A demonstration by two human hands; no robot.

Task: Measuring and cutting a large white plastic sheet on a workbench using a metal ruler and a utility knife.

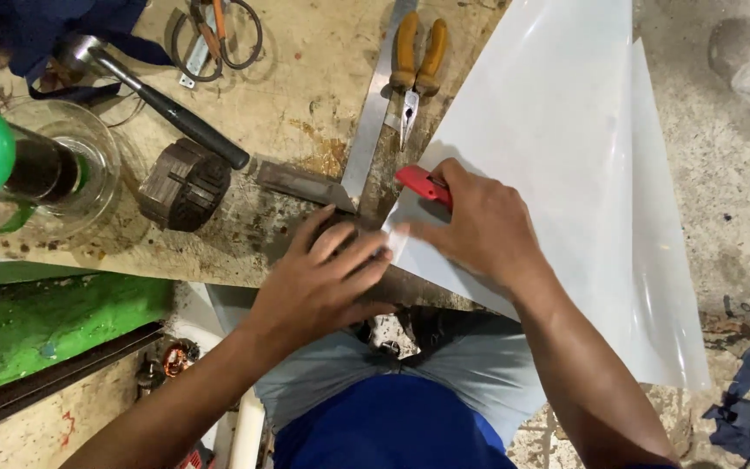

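Fingers of right hand (479,227) clamping red cutter (423,185) at frame centre, pressing white sheet (557,165) running toward upper right; left hand (323,282) flattened alongside, fingers together.

Right hand (479,227) gripping red cutter (423,185) on white sheet (566,156)

Just one view here, a head-worn cam looking almost straight down over the person's own chest and lap. It sits close above the near edge of the counter (288,95), which fills the upper left. Both forearms come in from the bottom, with the left hand (323,282) and right hand (479,227) about dead center. Bare floor (722,182) runs down the right side.
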